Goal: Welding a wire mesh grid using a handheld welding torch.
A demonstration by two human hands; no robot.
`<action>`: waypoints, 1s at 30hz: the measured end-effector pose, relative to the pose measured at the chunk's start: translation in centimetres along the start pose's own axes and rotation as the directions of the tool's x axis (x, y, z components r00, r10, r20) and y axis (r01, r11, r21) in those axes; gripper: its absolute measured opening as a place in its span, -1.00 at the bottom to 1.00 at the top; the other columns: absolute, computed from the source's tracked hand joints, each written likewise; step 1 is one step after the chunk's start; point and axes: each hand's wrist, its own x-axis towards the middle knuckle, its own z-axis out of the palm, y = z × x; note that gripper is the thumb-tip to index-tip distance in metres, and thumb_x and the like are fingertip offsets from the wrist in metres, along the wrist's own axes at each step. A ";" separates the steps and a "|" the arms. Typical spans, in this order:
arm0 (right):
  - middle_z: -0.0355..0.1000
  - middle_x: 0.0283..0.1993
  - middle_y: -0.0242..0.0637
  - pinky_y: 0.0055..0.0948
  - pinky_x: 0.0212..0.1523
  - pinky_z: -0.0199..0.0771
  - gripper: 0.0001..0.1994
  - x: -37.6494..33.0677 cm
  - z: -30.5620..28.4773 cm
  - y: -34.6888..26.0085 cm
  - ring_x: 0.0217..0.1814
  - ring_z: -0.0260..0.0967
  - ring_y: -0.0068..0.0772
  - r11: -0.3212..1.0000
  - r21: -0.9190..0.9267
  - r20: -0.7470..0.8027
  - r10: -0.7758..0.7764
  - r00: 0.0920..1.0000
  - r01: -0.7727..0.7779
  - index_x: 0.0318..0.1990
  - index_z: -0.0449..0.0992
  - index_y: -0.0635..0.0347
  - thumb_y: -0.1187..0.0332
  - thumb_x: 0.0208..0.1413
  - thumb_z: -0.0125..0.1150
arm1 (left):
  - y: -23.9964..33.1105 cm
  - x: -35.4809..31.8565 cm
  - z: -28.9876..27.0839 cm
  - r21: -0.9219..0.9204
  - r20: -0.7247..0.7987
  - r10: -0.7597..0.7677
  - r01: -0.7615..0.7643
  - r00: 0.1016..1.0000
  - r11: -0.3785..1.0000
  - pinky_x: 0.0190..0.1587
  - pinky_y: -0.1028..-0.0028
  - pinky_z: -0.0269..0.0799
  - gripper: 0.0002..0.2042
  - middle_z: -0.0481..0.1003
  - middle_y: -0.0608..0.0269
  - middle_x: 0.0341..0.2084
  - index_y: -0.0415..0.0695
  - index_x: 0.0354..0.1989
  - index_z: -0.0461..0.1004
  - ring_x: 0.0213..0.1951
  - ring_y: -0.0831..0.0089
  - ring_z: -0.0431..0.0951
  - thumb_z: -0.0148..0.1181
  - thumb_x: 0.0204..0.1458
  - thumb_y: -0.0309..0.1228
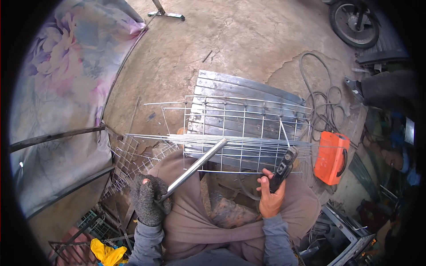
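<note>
Silvery grid (244,116) seems partly joined (rods (199,139) across it look unjoined); left hand (148,199) grips tube (195,166), right hand (271,201) clasps holder (284,167).

A metal tube (195,168) is grasped in the gloved left hand (149,197), while a black rod holder (283,170), from which a thin rod (285,133) is extended toward a wire grid (225,114), is held in the bare right hand (272,198). The grid is positioned above a slatted metal sheet (248,88) and is crossed by a bundle of long wires (199,141). At right, an orange case (329,157) is seen near a looped cable (329,104).
</note>
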 end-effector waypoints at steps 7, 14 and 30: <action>0.48 0.13 -0.05 -0.49 -0.21 0.62 -0.75 0.3 -0.3 0.7 -0.06 0.54 -0.43 0.999 -0.032 0.058 -0.030 0.998 0.032 0.02 0.33 0.28 0.43 0.30 0.21 | 0.5 0.2 0.1 -0.108 -0.018 -0.128 0.126 0.992 0.986 -0.67 0.50 0.12 -0.63 0.19 0.31 -0.71 -0.08 -0.48 0.17 -0.71 0.46 0.24 -0.04 0.35 -0.14; 0.50 0.09 -0.12 -0.52 -0.17 0.58 -0.72 0.3 -0.4 0.8 -0.07 0.52 -0.51 0.996 -0.073 0.059 -0.051 0.997 0.055 0.05 0.35 0.33 0.41 0.30 0.22 | -0.6 1.2 -0.9 0.455 0.250 0.547 -0.596 0.799 0.662 -0.48 0.49 0.28 -0.76 0.35 0.28 -0.58 -0.20 -0.32 0.30 -0.57 0.53 0.31 -0.05 0.36 -0.31; 0.63 -0.11 -0.10 -0.20 -0.06 0.53 -0.63 0.3 -0.4 1.0 -0.07 0.61 -0.05 0.931 -0.297 0.030 -0.215 0.976 0.214 -0.02 0.43 0.29 0.16 0.25 0.30 | 6.1 1.9 1.6 -0.303 0.066 -0.153 0.166 0.986 0.938 -0.61 0.53 0.33 -0.72 0.45 0.24 -0.59 -0.13 -0.38 0.39 -0.65 0.50 0.44 0.17 0.26 -0.19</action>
